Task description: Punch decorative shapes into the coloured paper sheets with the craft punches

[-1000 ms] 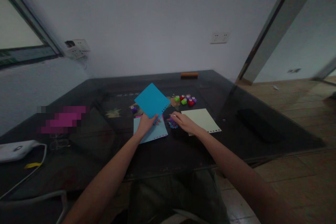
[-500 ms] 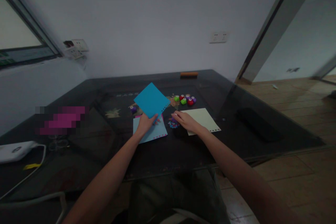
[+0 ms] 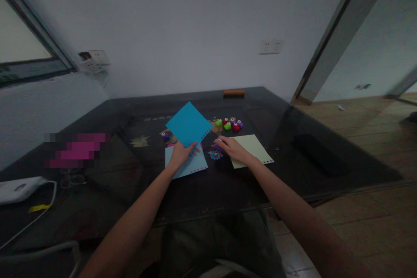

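Note:
My left hand (image 3: 181, 155) grips a blue sheet of paper (image 3: 189, 122) by its lower corner, thumb on top. The sheet is raised and tilted, with a row of holes along its lower right edge. Under that hand lies a light blue sheet (image 3: 184, 169) with punched holes, a pink edge showing beneath it. In the closed fingers of my right hand (image 3: 232, 148) is a small purple craft punch (image 3: 217, 144), mostly hidden. Just below it sits a pile of coloured paper bits (image 3: 215, 155). A cream sheet (image 3: 254, 147) with edge holes lies partly under my right wrist.
Several small green, red and purple punches (image 3: 230, 124) stand farther back; one purple punch (image 3: 165, 136) sits left of the raised sheet. A brown bar (image 3: 233, 93) lies at the far edge, a black case (image 3: 321, 155) to the right, a white corded device (image 3: 21, 189) at left.
My right hand has shifted slightly up, away from the paper bits, with the purple punch in it. The blue sheet has barely moved in my left hand.

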Action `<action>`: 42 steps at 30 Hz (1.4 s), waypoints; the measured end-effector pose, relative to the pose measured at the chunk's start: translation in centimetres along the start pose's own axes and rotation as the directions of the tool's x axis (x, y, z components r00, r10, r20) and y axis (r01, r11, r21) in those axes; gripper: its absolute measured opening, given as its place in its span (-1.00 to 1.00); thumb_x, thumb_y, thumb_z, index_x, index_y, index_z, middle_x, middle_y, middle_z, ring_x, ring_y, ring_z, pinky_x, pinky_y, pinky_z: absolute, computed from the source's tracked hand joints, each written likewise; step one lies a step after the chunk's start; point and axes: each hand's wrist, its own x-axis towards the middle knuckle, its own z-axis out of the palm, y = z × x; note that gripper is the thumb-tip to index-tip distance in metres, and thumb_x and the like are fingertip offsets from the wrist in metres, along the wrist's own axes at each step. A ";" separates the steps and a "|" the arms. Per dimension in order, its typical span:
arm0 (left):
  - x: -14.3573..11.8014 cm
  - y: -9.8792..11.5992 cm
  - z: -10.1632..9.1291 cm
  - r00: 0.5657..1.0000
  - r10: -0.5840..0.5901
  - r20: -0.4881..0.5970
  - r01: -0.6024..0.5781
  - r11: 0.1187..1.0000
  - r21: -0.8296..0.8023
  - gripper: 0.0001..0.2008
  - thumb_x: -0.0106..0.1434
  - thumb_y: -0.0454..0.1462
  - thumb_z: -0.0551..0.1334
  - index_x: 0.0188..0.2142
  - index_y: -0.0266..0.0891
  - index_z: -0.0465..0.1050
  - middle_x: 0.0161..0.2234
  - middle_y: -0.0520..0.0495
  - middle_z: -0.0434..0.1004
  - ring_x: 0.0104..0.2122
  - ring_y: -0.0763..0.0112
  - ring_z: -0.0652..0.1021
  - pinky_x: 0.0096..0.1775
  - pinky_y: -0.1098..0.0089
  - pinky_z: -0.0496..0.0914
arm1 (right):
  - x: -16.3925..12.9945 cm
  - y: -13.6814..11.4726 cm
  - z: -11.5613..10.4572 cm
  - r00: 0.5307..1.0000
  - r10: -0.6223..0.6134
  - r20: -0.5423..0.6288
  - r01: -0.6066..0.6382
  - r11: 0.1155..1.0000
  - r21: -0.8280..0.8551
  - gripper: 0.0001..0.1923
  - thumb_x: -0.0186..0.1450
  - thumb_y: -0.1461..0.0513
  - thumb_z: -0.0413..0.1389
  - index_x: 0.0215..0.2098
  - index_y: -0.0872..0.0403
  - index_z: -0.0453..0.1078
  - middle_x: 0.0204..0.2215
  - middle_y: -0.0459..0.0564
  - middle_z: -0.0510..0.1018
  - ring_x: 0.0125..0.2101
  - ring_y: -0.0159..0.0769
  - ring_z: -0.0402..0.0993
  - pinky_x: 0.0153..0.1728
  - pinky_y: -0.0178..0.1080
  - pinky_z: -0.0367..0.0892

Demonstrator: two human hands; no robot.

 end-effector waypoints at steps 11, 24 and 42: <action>0.0 0.6 -0.5 0.994 0.092 -0.052 -0.085 0.988 0.128 -0.79 0.06 -0.14 0.24 -0.49 -0.26 0.42 -0.65 -0.03 0.46 -0.59 0.34 0.47 -0.39 0.37 0.36 | 0.4 0.5 -0.5 0.989 0.128 -0.077 -0.113 0.977 0.182 -0.64 0.29 0.03 -0.05 -0.22 0.11 0.42 -0.51 -0.06 0.45 -0.54 -0.38 0.27 -0.50 -0.32 0.15; 0.3 0.3 -1.0 0.987 0.118 -0.111 -0.099 0.982 0.160 -0.65 0.10 -0.10 0.16 -0.71 -0.22 0.33 -0.67 -0.03 0.42 -0.59 0.34 0.42 -0.46 0.40 0.27 | 0.2 0.9 -0.4 0.978 0.191 -0.087 -0.129 0.875 0.467 -0.67 0.08 0.17 0.20 -0.18 0.06 0.35 -0.41 -0.10 0.43 -0.54 -0.44 0.34 -0.53 -0.35 0.25; 0.4 0.0 -0.7 0.996 0.033 -0.079 -0.028 0.997 0.072 -0.67 0.04 -0.05 0.17 -0.64 -0.25 0.33 -0.68 0.00 0.37 -0.65 0.42 0.37 -0.52 0.43 0.24 | 3.2 7.7 -7.2 0.864 0.167 -0.474 -0.233 0.969 -0.083 -0.71 0.03 0.27 0.21 -0.25 0.14 0.46 -0.35 0.02 0.56 -0.38 -0.29 0.46 -0.30 -0.26 0.33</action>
